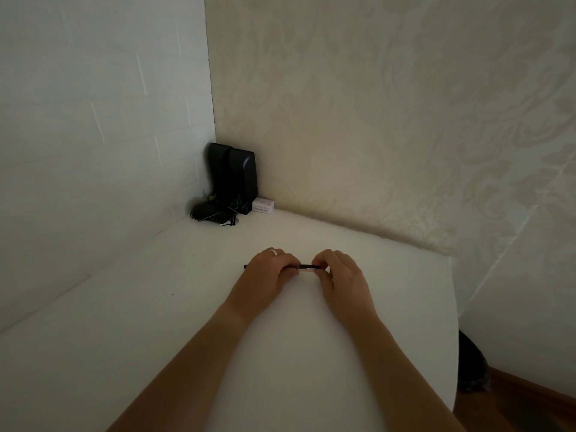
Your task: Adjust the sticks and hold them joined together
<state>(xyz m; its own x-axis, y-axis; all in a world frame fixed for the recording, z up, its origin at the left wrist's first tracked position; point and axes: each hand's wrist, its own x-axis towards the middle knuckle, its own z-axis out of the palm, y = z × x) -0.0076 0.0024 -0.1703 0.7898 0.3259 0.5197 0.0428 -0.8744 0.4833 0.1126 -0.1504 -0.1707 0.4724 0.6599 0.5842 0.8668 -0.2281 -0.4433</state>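
Here, left hand [265,272] & right hand [338,272] pinch a slim black pen [307,266] mid-table [124,338], fingers curled round it. Looks light, stiff, prob. slick; best held at barrel ends.

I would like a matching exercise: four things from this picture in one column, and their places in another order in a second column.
1. pen
2. speakers
3. small box
4. ring

a. standing in the corner
b. on a finger of the left hand
c. held between both hands
d. lying right of the speakers, by the wall

Pairs: 1-c, 2-a, 3-d, 4-b
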